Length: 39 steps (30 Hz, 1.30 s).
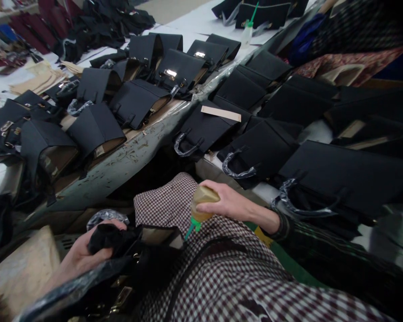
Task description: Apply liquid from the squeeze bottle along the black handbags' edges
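The right hand [228,203] is curled shut around a plastic squeeze bottle [203,203]. The bottle is tipped upside down, and its long body slants so that its green nozzle [193,227] points down and to the left. That nozzle points toward the left hand [80,252], which is lower down and to the left of the right hand. The left hand is bent closed on a soft black part of a black handbag [134,264]. The bag lies low, close to the person's checked shirt [218,286], and its handle [106,218] is wrapped in clear plastic. The right hand is nearer to the bag's tan inside [161,237], but the two hands are still well apart.

Past the hands, a worn table edge [121,167] runs across the view. Many more black handbags [137,105] sit in rows on both sides of it. Far ahead stands a second squeeze bottle [247,33].
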Each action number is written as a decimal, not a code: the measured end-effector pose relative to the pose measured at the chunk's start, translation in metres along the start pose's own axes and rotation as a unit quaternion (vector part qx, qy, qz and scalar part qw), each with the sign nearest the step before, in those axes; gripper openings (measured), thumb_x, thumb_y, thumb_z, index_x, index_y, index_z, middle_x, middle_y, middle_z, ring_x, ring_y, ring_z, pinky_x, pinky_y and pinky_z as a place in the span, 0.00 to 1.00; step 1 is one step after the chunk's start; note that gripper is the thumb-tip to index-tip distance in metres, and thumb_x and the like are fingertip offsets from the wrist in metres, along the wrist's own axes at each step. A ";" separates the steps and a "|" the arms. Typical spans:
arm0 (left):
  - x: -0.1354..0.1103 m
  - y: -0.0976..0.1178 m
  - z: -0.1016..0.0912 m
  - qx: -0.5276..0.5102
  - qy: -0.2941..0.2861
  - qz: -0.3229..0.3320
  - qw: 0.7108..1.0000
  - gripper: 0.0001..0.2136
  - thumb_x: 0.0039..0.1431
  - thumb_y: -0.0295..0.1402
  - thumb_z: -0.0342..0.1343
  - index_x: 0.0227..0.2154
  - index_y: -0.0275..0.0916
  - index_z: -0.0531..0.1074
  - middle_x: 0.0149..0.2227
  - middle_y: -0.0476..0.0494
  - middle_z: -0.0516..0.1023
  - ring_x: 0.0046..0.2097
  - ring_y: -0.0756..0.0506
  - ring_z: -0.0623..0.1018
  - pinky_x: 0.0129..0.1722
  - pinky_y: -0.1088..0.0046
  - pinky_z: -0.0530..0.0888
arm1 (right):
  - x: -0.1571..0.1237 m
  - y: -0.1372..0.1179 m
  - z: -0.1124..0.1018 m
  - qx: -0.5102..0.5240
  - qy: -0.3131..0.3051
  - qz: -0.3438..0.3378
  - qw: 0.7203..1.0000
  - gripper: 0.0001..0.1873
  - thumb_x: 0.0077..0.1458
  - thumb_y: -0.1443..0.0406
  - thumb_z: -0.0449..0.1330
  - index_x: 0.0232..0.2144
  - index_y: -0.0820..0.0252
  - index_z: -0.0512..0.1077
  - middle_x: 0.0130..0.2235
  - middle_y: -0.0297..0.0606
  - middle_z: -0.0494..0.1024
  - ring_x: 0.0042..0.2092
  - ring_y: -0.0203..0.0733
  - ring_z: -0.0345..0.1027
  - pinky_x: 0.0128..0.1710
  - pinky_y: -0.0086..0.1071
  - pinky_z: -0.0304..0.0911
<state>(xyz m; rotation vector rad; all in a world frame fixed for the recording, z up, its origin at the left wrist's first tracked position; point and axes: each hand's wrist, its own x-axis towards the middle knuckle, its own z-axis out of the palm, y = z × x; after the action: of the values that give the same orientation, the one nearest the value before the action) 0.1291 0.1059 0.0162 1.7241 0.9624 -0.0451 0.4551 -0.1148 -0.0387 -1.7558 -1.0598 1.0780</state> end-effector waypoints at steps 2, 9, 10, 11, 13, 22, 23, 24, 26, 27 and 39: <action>-0.007 -0.004 -0.002 0.032 0.000 0.020 0.999 0.16 0.57 0.47 0.63 0.46 0.47 0.75 0.44 0.48 0.80 0.46 0.40 0.79 0.44 0.72 0.77 | -0.001 0.002 -0.005 0.030 0.032 0.009 0.999 0.21 0.54 0.53 0.68 0.44 0.58 0.71 0.37 0.34 0.78 0.37 0.44 0.72 0.36 0.35 0.67; -0.021 -0.020 0.045 0.065 -0.053 0.075 0.994 0.06 0.63 0.39 0.57 0.38 0.44 0.74 0.42 0.46 0.78 0.45 0.43 0.77 0.46 0.75 0.73 | 0.001 0.020 0.009 -0.042 0.082 -0.029 0.995 0.28 0.53 0.53 0.69 0.51 0.58 0.68 0.45 0.39 0.77 0.43 0.48 0.72 0.45 0.42 0.67; -0.023 -0.020 0.052 0.063 -0.056 0.080 0.993 0.06 0.63 0.39 0.57 0.36 0.43 0.74 0.41 0.45 0.78 0.43 0.43 0.77 0.44 0.75 0.73 | 0.005 0.022 0.013 -0.041 0.079 -0.033 0.995 0.28 0.53 0.53 0.70 0.51 0.58 0.68 0.45 0.39 0.77 0.43 0.47 0.72 0.45 0.41 0.68; -0.026 -0.019 0.056 0.060 -0.057 0.089 0.993 0.06 0.63 0.39 0.56 0.35 0.43 0.74 0.40 0.45 0.78 0.42 0.44 0.78 0.43 0.75 0.73 | 0.010 0.024 0.017 -0.039 0.079 -0.035 0.996 0.28 0.54 0.53 0.70 0.51 0.58 0.68 0.45 0.38 0.77 0.43 0.46 0.72 0.45 0.40 0.68; -0.029 -0.017 0.061 0.052 -0.053 0.118 0.990 0.06 0.62 0.38 0.56 0.33 0.43 0.74 0.38 0.45 0.78 0.39 0.45 0.78 0.40 0.76 0.74 | 0.023 0.027 0.026 -0.039 0.080 -0.035 0.995 0.28 0.54 0.53 0.70 0.51 0.58 0.68 0.44 0.37 0.77 0.42 0.45 0.72 0.44 0.39 0.68; -0.034 -0.018 0.053 0.065 -0.033 0.160 0.984 0.07 0.65 0.36 0.54 0.31 0.41 0.71 0.35 0.46 0.77 0.37 0.47 0.77 0.38 0.78 0.74 | 0.076 0.029 0.054 -0.094 0.082 -0.106 0.986 0.26 0.54 0.54 0.71 0.48 0.60 0.69 0.44 0.40 0.75 0.43 0.46 0.71 0.45 0.39 0.66; -0.034 -0.018 0.052 0.069 -0.035 0.164 0.983 0.07 0.65 0.35 0.53 0.31 0.41 0.71 0.35 0.46 0.77 0.37 0.48 0.77 0.39 0.78 0.73 | 0.078 0.029 0.056 -0.099 0.080 -0.111 0.986 0.26 0.54 0.54 0.71 0.48 0.60 0.68 0.44 0.40 0.76 0.43 0.46 0.71 0.45 0.39 0.66; -0.035 -0.019 0.051 0.069 -0.037 0.166 0.983 0.07 0.65 0.35 0.53 0.31 0.41 0.70 0.35 0.46 0.76 0.37 0.48 0.77 0.39 0.79 0.73 | 0.080 0.029 0.056 -0.104 0.075 -0.114 0.985 0.26 0.54 0.55 0.71 0.49 0.61 0.68 0.44 0.41 0.76 0.44 0.47 0.71 0.45 0.39 0.66; -0.035 -0.020 0.050 0.064 -0.041 0.161 0.984 0.06 0.65 0.34 0.53 0.32 0.40 0.70 0.35 0.46 0.76 0.37 0.48 0.77 0.38 0.79 0.73 | 0.082 0.027 0.056 -0.110 0.062 -0.116 0.985 0.26 0.54 0.56 0.71 0.49 0.61 0.68 0.45 0.42 0.76 0.44 0.47 0.71 0.46 0.40 0.66; -0.035 -0.020 0.050 0.060 -0.044 0.157 0.985 0.06 0.64 0.34 0.54 0.32 0.40 0.70 0.35 0.46 0.76 0.37 0.48 0.77 0.37 0.79 0.73 | 0.082 0.026 0.054 -0.110 0.054 -0.115 0.986 0.25 0.54 0.56 0.71 0.49 0.61 0.69 0.45 0.42 0.76 0.44 0.47 0.71 0.45 0.39 0.66; -0.038 -0.025 0.052 0.029 -0.085 0.134 0.987 0.09 0.67 0.40 0.52 0.34 0.40 0.70 0.37 0.46 0.73 0.37 0.48 0.74 0.37 0.77 0.71 | 0.073 0.026 0.045 -0.074 -0.021 -0.097 0.992 0.25 0.53 0.55 0.71 0.48 0.60 0.70 0.42 0.38 0.77 0.41 0.45 0.71 0.42 0.37 0.66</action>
<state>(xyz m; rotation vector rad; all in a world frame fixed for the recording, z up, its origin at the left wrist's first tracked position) 0.1104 0.0436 -0.0055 1.8575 0.6038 -0.0448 0.4406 -0.0472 -0.0948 -1.7090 -1.3371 0.9381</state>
